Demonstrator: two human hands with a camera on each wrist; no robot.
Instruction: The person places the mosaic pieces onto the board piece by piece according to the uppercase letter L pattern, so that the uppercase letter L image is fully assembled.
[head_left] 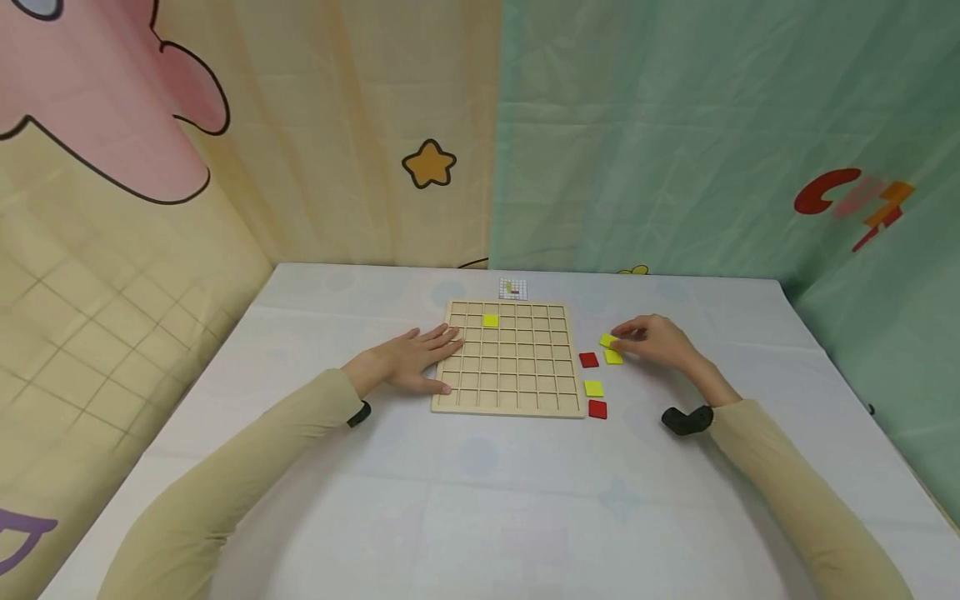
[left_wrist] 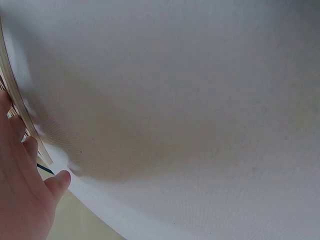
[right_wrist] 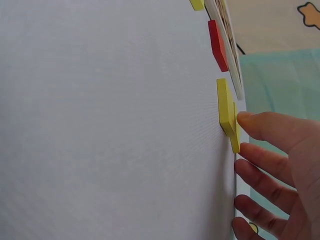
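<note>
A wooden grid board (head_left: 510, 398) lies in the middle of the table, with one yellow tile (head_left: 491, 320) set in a cell near its far left. My left hand (head_left: 438, 354) rests flat on the board's left edge with fingers straight; the left wrist view shows only that hand (left_wrist: 20, 190) and white cloth. My right hand (head_left: 626, 340) is right of the board and pinches a tilted yellow tile (head_left: 606, 340) at its fingertips. In the right wrist view the right hand's fingertip (right_wrist: 245, 120) touches that tile (right_wrist: 235, 140), which overlaps a second yellow tile (right_wrist: 225, 105).
Loose tiles lie right of the board: a yellow one (head_left: 613, 357), a red one (head_left: 588, 360), another yellow (head_left: 593, 388) and another red (head_left: 597, 409). A small printed card (head_left: 513, 288) lies behind the board. White cloth (head_left: 480, 500) covers the table; curtains enclose it.
</note>
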